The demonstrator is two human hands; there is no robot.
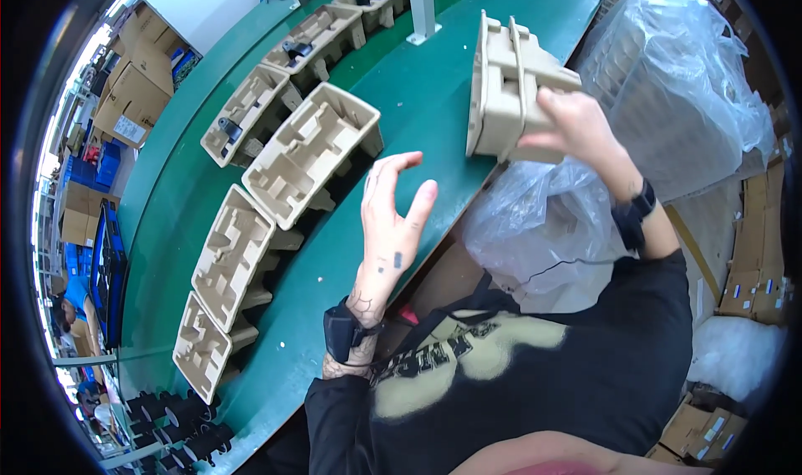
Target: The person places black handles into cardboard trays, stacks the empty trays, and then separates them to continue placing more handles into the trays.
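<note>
In the head view, the right hand point(575, 124) grips a stack of tan pulp trays point(508, 86) by its near end, fingers wrapped over the edge and thumb underneath, so the stack stands tilted on its side above the green surface point(418, 99), its lower edge near or just touching the belt; the grip seems chosen to keep the nested pieces together while they are carried across. The left hand point(393, 216) hovers empty above the surface, fingers spread and slightly curled, palm turned toward the stack as if ready to steady it. To the left a row of single trays point(311, 153) lies along the belt, overlapping like shingles, each leaning on its neighbour; the far ones hold a small dark part point(228, 129). Clear plastic bags point(668, 82) bulge at the right, close behind the right wrist, crowding that side. A white post point(422, 7) stands on the surface beyond the stack. Cardboard boxes point(134, 82) are piled at the far left, and dark cylinders point(180, 429) sit by the near end.
</note>
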